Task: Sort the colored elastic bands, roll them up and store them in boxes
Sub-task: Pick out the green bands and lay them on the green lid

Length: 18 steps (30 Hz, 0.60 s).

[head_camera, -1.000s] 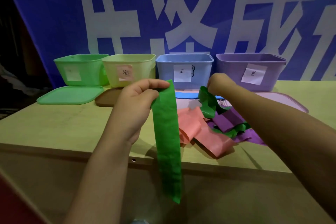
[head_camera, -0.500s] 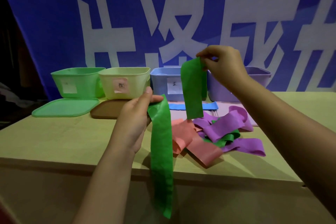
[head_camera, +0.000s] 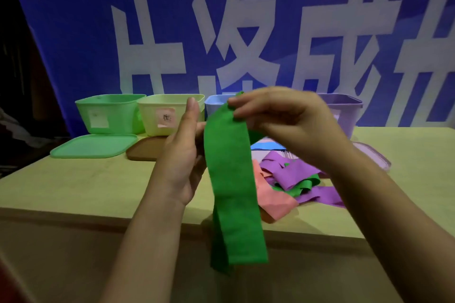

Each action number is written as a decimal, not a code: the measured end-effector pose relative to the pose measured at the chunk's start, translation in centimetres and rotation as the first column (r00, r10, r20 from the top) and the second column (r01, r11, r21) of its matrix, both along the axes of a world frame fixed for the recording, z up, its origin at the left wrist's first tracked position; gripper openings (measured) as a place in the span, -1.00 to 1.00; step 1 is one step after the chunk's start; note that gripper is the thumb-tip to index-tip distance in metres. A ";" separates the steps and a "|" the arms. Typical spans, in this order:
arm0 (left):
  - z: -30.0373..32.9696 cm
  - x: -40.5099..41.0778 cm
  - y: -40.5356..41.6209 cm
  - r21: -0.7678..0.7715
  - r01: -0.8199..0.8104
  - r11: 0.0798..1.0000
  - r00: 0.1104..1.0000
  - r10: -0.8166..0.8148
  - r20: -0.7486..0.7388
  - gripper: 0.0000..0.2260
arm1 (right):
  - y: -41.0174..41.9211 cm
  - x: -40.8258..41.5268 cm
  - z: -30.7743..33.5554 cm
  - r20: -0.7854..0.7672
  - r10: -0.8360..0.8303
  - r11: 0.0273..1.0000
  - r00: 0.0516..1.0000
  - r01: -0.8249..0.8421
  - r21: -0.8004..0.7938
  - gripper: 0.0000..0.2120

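Observation:
A long green elastic band (head_camera: 231,179) hangs doubled in front of me, both layers dropping below the table's front edge. My right hand (head_camera: 283,120) pinches its top end. My left hand (head_camera: 181,157) stands beside the band's left edge with the thumb straight up; its fingers reach behind the band and are hidden. On the table behind lies a pile of purple bands (head_camera: 288,172), a pink band (head_camera: 273,202) and another green band (head_camera: 305,183). Four open boxes stand at the back: green (head_camera: 110,113), yellow (head_camera: 170,113), blue (head_camera: 216,106) and purple (head_camera: 344,110).
A green lid (head_camera: 93,146) and a brown lid (head_camera: 145,150) lie in front of the left boxes. A blue lid (head_camera: 268,146) and a purple lid (head_camera: 374,157) lie on the right. A blue banner with white characters hangs behind the wooden table (head_camera: 73,187).
My right hand lifted the band's far end out of the pile and brought it left to meet the end at my left hand. The band now hangs doubled. My left thumb has lifted off it.

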<state>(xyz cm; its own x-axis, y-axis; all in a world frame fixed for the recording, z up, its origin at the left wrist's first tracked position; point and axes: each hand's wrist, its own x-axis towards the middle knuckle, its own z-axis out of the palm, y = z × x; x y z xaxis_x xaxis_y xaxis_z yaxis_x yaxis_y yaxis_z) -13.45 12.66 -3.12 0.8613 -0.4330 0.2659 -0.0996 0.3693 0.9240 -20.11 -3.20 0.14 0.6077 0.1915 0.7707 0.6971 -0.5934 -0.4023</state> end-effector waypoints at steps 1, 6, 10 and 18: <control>0.0 -0.3 0.2 -0.016 0.005 1.000 1.000 -0.005 0.004 -0.62 | 0.2 -0.2 -0.7 0.014 -0.004 1.000 1.000 0.004 -0.028 -0.81; -0.8 -1.0 0.5 -0.088 0.023 0.996 0.997 -0.016 0.078 -0.86 | 0.7 -1.0 -3.6 0.011 0.013 1.000 1.000 -0.013 -0.023 -0.84; -1.7 -1.3 0.3 -0.093 -0.050 0.994 0.985 0.064 0.158 -0.85 | 1.2 -1.8 -5.2 -0.096 0.087 0.943 0.992 -0.051 0.329 -0.78; -3.7 -1.4 -0.3 0.080 -0.202 0.976 0.895 0.151 0.419 -0.94 | 2.3 -0.9 -5.4 -0.378 -0.045 0.683 0.925 0.305 0.664 -0.45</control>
<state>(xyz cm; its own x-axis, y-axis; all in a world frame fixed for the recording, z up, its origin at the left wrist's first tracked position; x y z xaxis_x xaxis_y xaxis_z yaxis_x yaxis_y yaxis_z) -14.88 12.38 -6.83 0.7532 -0.3340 0.5667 -0.5307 0.2006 0.8235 -21.04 -0.93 -5.29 0.7963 -0.4582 0.3948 0.3719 -0.1438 -0.9171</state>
